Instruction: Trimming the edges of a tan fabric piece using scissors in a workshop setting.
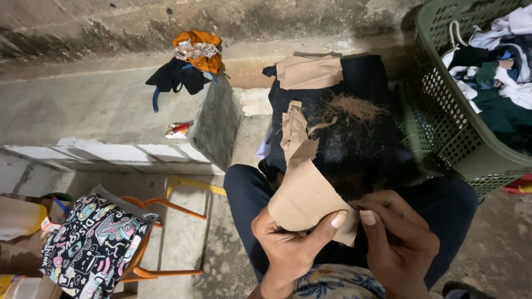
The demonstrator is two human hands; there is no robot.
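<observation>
My left hand (pixel 291 246) grips a torn piece of tan brown paper (pixel 305 194) from below, thumb on its lower right edge. My right hand (pixel 399 238) pinches the same paper's right edge with thumb and forefinger, close to my left thumb. The paper strip runs up over a black cloth (pixel 360 144) spread on my lap. A tuft of brown fibre (pixel 354 108) lies on the cloth. Another tan paper piece (pixel 310 72) rests at the cloth's far end.
A green plastic laundry basket (pixel 443 133) full of clothes stands at the right. A concrete ledge (pixel 100 116) at left carries black and orange cloth (pixel 191 61) and a small packet (pixel 177 130). An orange chair (pixel 166 238) with a patterned bag (pixel 94 243) sits lower left.
</observation>
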